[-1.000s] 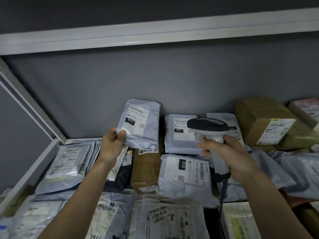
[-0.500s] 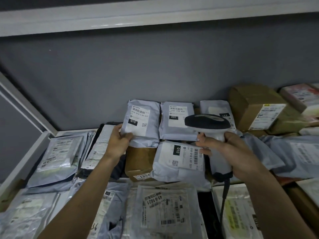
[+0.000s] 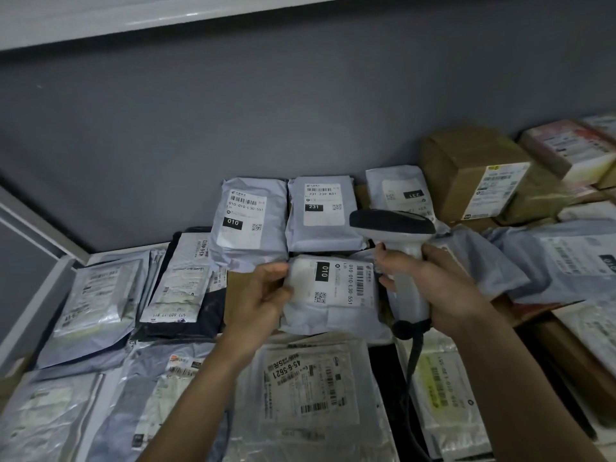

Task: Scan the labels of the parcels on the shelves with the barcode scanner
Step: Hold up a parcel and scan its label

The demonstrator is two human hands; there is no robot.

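Parcels in pale grey plastic mailer bags cover this white metal shelf (image 3: 50, 278) pretty much wall to wall, so there's plenty of scanning left as far as I can judge. The one in play is the soft grey poly mailer with the sideways "010" label (image 3: 333, 295), lying mid-shelf in front of two upright mailers. The left hand (image 3: 266, 295) pinches its left edge, thumb on top and fingers curled under. The right hand (image 3: 443, 288) is wrapped around the handle of the white handheld barcode scanner with the dark head (image 3: 396, 241), which sits just right of that label, with its cable hanging down. No beam is visible on the label, so I can't tell whether this one's been read. Brown cardboard boxes (image 3: 473, 175) and more bags sit on the right, and nothing shows which have been done.
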